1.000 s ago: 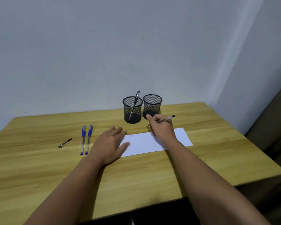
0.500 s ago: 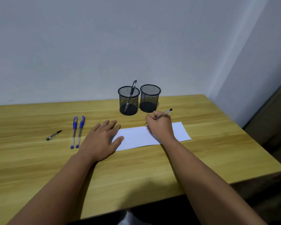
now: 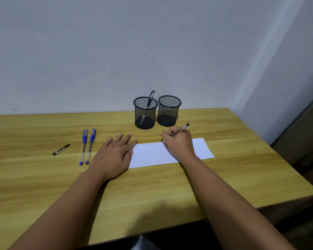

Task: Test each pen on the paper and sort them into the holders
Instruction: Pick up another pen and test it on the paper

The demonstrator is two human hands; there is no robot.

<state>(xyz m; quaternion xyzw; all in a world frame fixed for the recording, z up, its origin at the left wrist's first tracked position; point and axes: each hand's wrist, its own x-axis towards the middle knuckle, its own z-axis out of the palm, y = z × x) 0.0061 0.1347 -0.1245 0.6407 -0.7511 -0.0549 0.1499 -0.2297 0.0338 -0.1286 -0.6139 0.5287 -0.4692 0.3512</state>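
while right hand [image 3: 179, 144] grips clear pen [image 3: 180, 129] on white paper [image 3: 152, 156], left hand [image 3: 114, 157] flat

Stood against a plain pale wall [image 3: 116, 51]: a wooden table [image 3: 152, 192] with a yellowish grain. Met at a corner on the right by a second wall [image 3: 296, 87], brighter along its edge. Lay in shadow beyond the table's right side: a dark floor [image 3: 311, 177]. Lit softly and evenly, with no lamp in view.
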